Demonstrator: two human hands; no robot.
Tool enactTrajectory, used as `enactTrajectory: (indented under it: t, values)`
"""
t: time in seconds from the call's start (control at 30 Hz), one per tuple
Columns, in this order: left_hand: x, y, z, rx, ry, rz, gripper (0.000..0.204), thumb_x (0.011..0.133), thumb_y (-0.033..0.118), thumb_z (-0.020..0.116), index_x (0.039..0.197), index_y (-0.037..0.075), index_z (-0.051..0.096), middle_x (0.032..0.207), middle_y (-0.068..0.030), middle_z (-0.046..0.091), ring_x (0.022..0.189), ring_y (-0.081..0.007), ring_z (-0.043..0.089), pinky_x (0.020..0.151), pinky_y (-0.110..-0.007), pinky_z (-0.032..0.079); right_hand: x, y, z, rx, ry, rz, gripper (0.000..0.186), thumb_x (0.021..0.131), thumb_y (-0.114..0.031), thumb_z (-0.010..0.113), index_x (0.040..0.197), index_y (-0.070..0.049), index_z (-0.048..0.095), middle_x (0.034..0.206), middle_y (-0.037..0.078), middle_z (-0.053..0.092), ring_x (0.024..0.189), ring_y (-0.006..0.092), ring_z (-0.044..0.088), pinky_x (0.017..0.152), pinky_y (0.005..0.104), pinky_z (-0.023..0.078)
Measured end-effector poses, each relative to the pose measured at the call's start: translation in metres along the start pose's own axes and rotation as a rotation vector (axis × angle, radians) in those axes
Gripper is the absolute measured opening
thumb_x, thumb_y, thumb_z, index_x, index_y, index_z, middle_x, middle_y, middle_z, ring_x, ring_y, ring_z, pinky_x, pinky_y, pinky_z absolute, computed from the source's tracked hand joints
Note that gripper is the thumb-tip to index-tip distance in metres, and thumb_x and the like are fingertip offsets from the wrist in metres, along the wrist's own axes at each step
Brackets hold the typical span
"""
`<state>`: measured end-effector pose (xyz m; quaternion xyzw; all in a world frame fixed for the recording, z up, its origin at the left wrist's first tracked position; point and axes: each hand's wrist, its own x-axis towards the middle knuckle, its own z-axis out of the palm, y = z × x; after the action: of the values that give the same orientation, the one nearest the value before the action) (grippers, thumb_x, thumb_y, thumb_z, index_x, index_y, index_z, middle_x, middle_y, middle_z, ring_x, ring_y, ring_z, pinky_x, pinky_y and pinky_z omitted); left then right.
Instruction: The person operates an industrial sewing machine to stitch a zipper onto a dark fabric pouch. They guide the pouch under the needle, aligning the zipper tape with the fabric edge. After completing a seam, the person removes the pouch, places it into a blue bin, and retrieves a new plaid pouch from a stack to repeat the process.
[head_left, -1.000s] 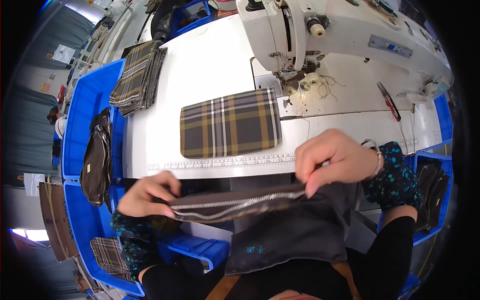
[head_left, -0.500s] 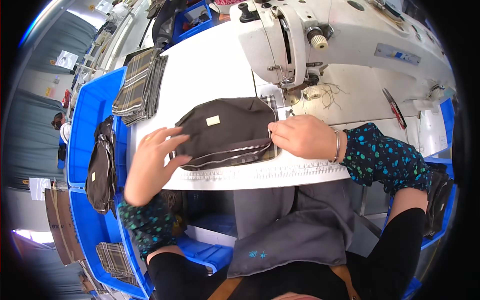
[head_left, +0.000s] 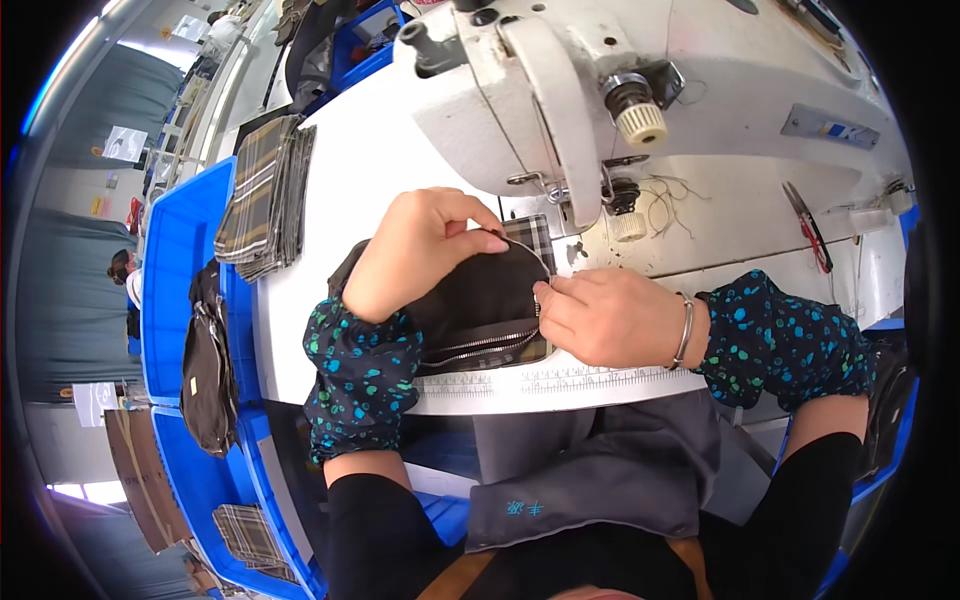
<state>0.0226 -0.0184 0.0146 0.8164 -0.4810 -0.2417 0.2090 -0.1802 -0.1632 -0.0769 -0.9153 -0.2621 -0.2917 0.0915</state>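
Dark pouch (head_left: 470, 303), left hand (head_left: 420, 245), right hand (head_left: 612, 318), both pinching edge

The pouch (head_left: 470, 300) lies left of the scissors (head_left: 811, 232).

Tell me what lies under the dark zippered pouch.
Plaid fabric shows beyond the upper right edge of the pouch, on the white table. The pouch covers the rest; whether anything else lies beneath cannot be seen.

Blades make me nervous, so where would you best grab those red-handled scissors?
Probably by the red handles, coming from the near edge of the white table: the scissors lie with those handles toward it, metal blades pointing away.
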Motion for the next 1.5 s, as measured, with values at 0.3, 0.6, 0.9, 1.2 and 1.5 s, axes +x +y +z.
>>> enactTrajectory:
  t: [0.3, 0.6, 0.9, 1.2, 1.5]
  values:
    - [0.028, -0.027, 0.057, 0.151, 0.259, 0.339, 0.016, 0.092, 0.024, 0.075, 0.1, 0.011, 0.079, 0.076, -0.0181, 0.07, 0.075, -0.0397, 0.07, 0.067, -0.047, 0.055, 0.003, -0.001, -0.001, -0.09, 0.022, -0.073, 0.018, 0.079, -0.016, 0.067, 0.089, -0.001, 0.069, 0.091, 0.014, 0.07, 0.077, 0.0202, 0.069, 0.066, 0.0298, 0.057]
    - [0.028, -0.018, 0.05, 0.322, 0.218, 0.346, 0.022, 0.09, 0.034, 0.077, 0.099, 0.014, 0.079, 0.075, -0.0155, 0.071, 0.074, -0.0386, 0.071, 0.066, -0.048, 0.055, 0.004, -0.005, -0.002, -0.021, 0.069, -0.038, 0.016, 0.077, -0.015, 0.068, 0.087, -0.003, 0.067, 0.088, 0.01, 0.067, 0.075, 0.0169, 0.066, 0.06, 0.0291, 0.051]
    - [0.017, -0.03, 0.02, 0.06, 0.019, 0.392, 0.028, 0.089, 0.021, 0.08, 0.103, -0.002, 0.072, 0.095, -0.0234, 0.072, 0.09, -0.044, 0.069, 0.078, -0.046, 0.054, -0.001, -0.009, 0.002, -0.298, -0.026, 0.066, 0.023, 0.078, -0.014, 0.07, 0.092, 0.004, 0.074, 0.101, 0.027, 0.076, 0.057, 0.0159, 0.063, 0.051, 0.0261, 0.046]
    - [0.032, -0.032, 0.05, 0.205, 0.245, 0.27, 0.027, 0.088, 0.028, 0.076, 0.094, 0.002, 0.081, 0.08, -0.0227, 0.072, 0.077, -0.0433, 0.071, 0.072, -0.049, 0.056, 0.0, -0.004, 0.001, -0.206, 0.003, 0.074, 0.025, 0.078, -0.015, 0.07, 0.094, 0.004, 0.075, 0.1, 0.025, 0.075, 0.054, 0.0164, 0.064, 0.05, 0.0272, 0.049]
    - [0.03, -0.028, 0.05, 0.146, 0.241, 0.25, 0.026, 0.086, 0.029, 0.077, 0.092, 0.004, 0.082, 0.078, -0.0218, 0.072, 0.076, -0.0422, 0.071, 0.071, -0.047, 0.057, 0.001, -0.008, 0.003, -0.162, 0.027, 0.113, 0.026, 0.078, -0.016, 0.069, 0.096, 0.002, 0.075, 0.101, 0.023, 0.076, 0.054, 0.0154, 0.065, 0.049, 0.0269, 0.05]
